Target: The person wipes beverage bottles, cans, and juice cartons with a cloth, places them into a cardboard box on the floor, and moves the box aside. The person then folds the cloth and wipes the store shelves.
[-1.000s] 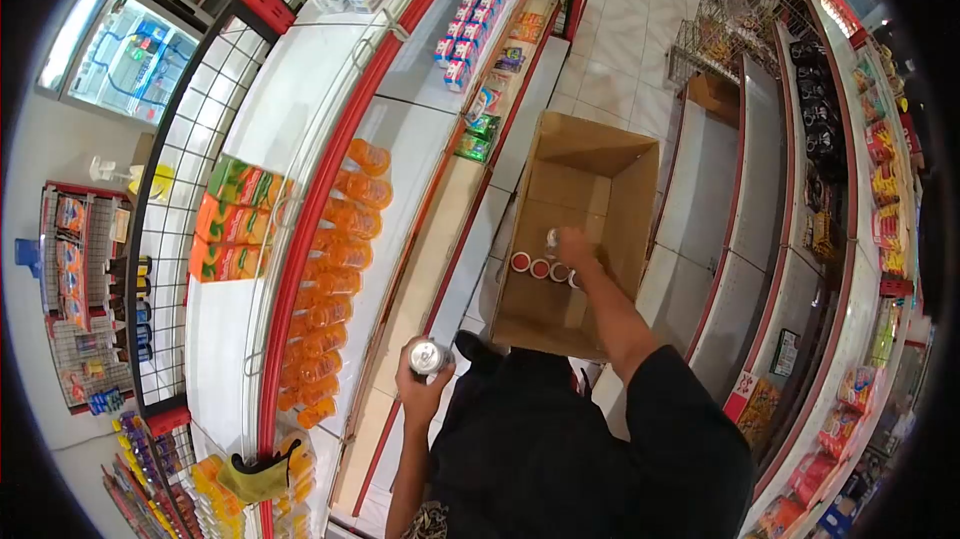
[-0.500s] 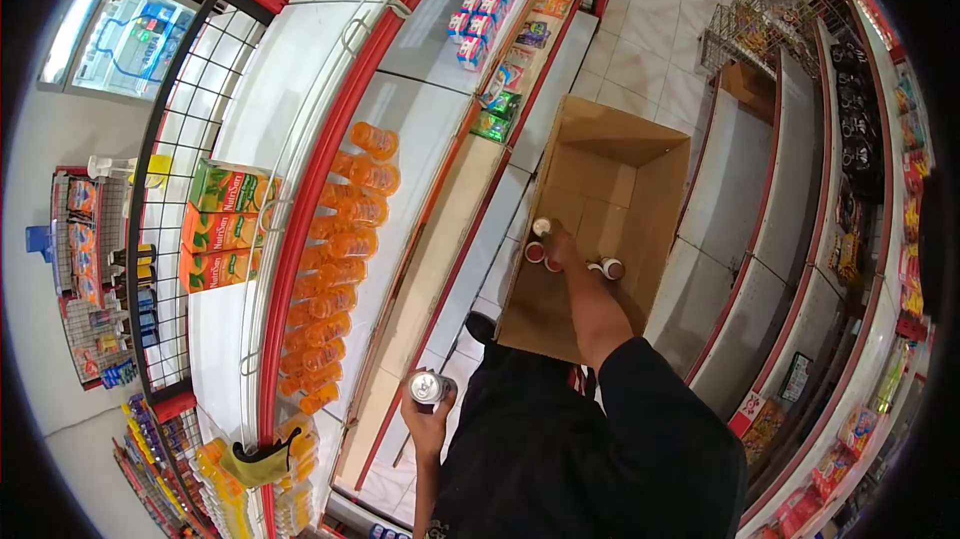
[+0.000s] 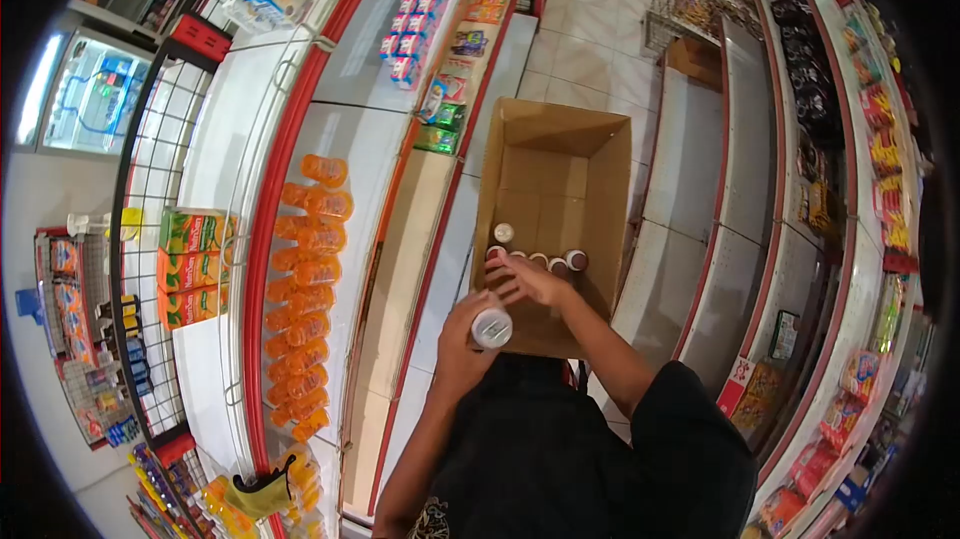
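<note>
My left hand [image 3: 465,344] is wrapped around a drink can [image 3: 492,329], whose silver top faces up, over the near left edge of the cardboard box [image 3: 605,209]. My right hand [image 3: 533,280] reaches across the near part of the box with its fingers apart, close to the left hand and the can. I see nothing in it. Inside the box stand several small containers in a row, one of them a round container [image 3: 575,260] at the right end. A white-topped container [image 3: 503,233] sits by the left wall. My right hand partly hides the row.
Orange drink bottles [image 3: 318,264] line the left shelf, beside boxes of drink sachets [image 3: 195,269]. Small pink-and-white cartons [image 3: 420,14] stand farther along. Shelving [image 3: 680,189] runs along the right, and tiled floor [image 3: 580,9] lies beyond the box.
My left hand has brought the can up and right to the box. My right hand has let go of the white-topped container and drawn back toward my left. The view has shifted.
</note>
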Demonstrator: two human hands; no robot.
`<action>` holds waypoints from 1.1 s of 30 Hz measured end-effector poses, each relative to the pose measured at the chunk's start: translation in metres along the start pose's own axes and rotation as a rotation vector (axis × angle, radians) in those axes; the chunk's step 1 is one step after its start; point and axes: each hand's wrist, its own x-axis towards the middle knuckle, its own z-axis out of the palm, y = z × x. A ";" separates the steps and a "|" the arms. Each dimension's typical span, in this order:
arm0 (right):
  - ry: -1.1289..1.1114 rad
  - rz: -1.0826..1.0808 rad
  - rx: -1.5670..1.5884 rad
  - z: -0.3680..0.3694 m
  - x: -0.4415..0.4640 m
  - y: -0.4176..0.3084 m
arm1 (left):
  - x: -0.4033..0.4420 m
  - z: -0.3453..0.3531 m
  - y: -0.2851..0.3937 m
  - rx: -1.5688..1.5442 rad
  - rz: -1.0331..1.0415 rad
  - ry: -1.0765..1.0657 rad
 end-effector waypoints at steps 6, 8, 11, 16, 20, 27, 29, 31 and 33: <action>-0.092 -0.058 0.615 -0.021 0.004 0.037 | 0.025 0.049 -0.015 0.340 0.146 -0.116; 0.003 -0.085 0.623 -0.046 0.029 0.055 | 0.022 0.052 -0.018 0.350 0.117 -0.122; 0.141 0.070 0.710 -0.082 0.068 0.047 | 0.001 0.041 -0.030 0.492 0.123 -0.188; 0.382 0.101 0.400 -0.108 0.103 0.020 | -0.044 0.014 -0.062 0.649 -0.037 -0.168; 0.449 0.166 0.335 -0.118 0.132 0.018 | -0.066 0.002 -0.092 0.371 -0.133 -0.279; 0.588 0.264 0.165 -0.153 0.202 0.070 | -0.058 0.013 -0.079 0.264 -0.237 -0.156; 0.662 0.268 0.091 -0.182 0.231 0.101 | -0.056 0.013 -0.077 0.255 -0.252 -0.135; 0.640 0.288 -0.163 -0.143 0.200 0.065 | -0.056 0.014 -0.077 0.247 -0.264 -0.100; 0.572 0.304 -0.660 -0.100 0.158 0.019 | -0.057 0.013 -0.079 0.246 -0.262 -0.102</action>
